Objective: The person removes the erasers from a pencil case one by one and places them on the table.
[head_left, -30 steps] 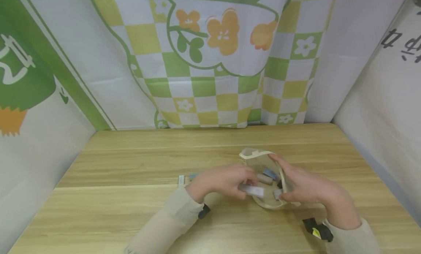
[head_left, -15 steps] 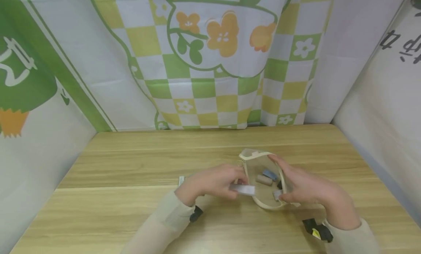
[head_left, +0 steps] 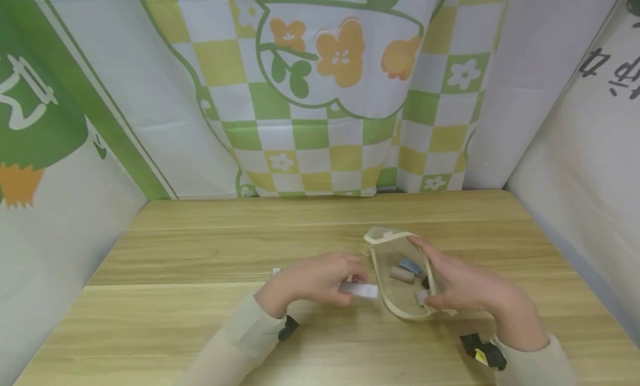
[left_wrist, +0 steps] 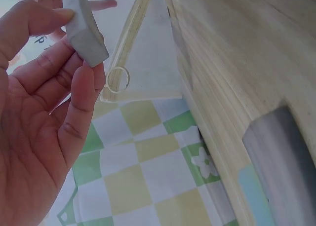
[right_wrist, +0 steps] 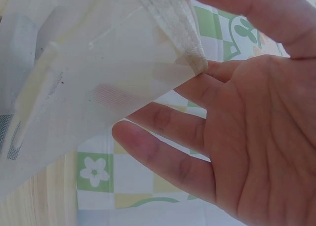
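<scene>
My left hand (head_left: 322, 280) pinches a small white rectangular block (head_left: 362, 290) just left of the pouch's mouth. The left wrist view shows the block (left_wrist: 86, 33) between thumb and fingertips. A sheer pouch (head_left: 394, 300) with a cream zip edge lies open towards the left. My right hand (head_left: 460, 277) grips its right rim, the thumb on the near side. Through the mouth I see a blue piece (head_left: 410, 265), a brown cylinder (head_left: 402, 274), a pale grey piece (head_left: 421, 297) and part of a dark one. In the right wrist view, the sheer fabric (right_wrist: 118, 58) covers the fingertips partly.
A small pale piece (head_left: 276, 271) on the wooden table (head_left: 200, 252) peeks out behind my left forearm. The left wrist view has a dark grey bar (left_wrist: 284, 167) and a light blue piece (left_wrist: 254, 191) there. A patterned curtain (head_left: 312, 130) hangs behind the table.
My left hand has drawn back leftwards with the white block, from over the pouch's mouth to outside it. The left forearm now hides more of the table pieces. My right hand and the pouch stay put.
</scene>
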Action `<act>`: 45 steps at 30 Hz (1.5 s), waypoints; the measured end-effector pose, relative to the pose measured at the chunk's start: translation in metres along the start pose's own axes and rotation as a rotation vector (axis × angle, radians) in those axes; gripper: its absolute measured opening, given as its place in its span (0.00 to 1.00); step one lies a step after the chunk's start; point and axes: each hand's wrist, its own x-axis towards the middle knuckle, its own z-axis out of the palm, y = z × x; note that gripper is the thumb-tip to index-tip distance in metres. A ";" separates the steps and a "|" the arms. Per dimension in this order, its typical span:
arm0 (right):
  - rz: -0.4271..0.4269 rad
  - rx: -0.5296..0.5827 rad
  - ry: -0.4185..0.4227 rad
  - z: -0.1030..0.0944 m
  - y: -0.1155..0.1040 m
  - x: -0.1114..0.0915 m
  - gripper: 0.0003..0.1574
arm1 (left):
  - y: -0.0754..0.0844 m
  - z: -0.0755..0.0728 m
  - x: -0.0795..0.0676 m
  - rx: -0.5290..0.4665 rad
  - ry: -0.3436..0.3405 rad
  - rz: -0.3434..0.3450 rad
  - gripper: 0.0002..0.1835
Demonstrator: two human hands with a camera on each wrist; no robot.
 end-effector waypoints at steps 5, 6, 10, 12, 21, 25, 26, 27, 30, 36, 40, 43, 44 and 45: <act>-0.001 0.004 -0.011 0.000 0.000 -0.001 0.70 | -0.001 -0.002 -0.005 -0.003 0.014 -0.010 0.15; 0.003 0.004 -0.013 0.000 0.000 -0.001 0.70 | -0.001 -0.003 -0.005 -0.002 0.018 -0.011 0.15; 0.009 0.000 -0.012 -0.001 0.000 -0.001 0.70 | -0.003 -0.004 -0.008 0.005 0.029 -0.015 0.15; 0.010 -0.004 -0.010 -0.001 0.001 -0.001 0.70 | -0.004 -0.004 -0.010 0.011 0.037 -0.013 0.15; 0.011 -0.011 -0.009 0.000 0.001 -0.002 0.70 | -0.006 -0.001 -0.022 0.025 0.061 -0.040 0.16; 0.014 -0.001 -0.013 0.000 0.001 -0.002 0.71 | -0.009 0.000 -0.030 0.003 0.068 -0.067 0.15; 0.016 0.000 -0.014 0.000 0.001 -0.002 0.71 | -0.010 0.000 -0.032 0.000 0.068 -0.077 0.15; 0.020 0.002 -0.016 0.000 0.001 -0.002 0.70 | -0.011 0.001 -0.035 -0.002 0.070 -0.086 0.15; 0.017 0.005 -0.016 0.000 0.002 -0.002 0.70 | -0.014 0.001 -0.041 -0.010 0.078 -0.110 0.16; 0.018 -0.005 -0.008 0.000 0.003 -0.002 0.70 | -0.018 0.000 -0.050 -0.010 0.092 -0.112 0.16; 0.013 -0.010 0.000 0.000 0.002 -0.002 0.70 | -0.021 0.002 -0.057 -0.024 0.089 -0.136 0.16; 0.003 -0.014 0.012 0.000 0.002 -0.001 0.70 | -0.023 0.003 -0.062 -0.033 0.087 -0.158 0.16; 0.002 -0.017 0.014 0.000 0.002 -0.001 0.70 | -0.024 0.004 -0.064 -0.031 0.087 -0.162 0.17; -0.001 -0.019 0.020 0.000 0.002 -0.001 0.70 | -0.025 0.004 -0.065 -0.031 0.089 -0.165 0.17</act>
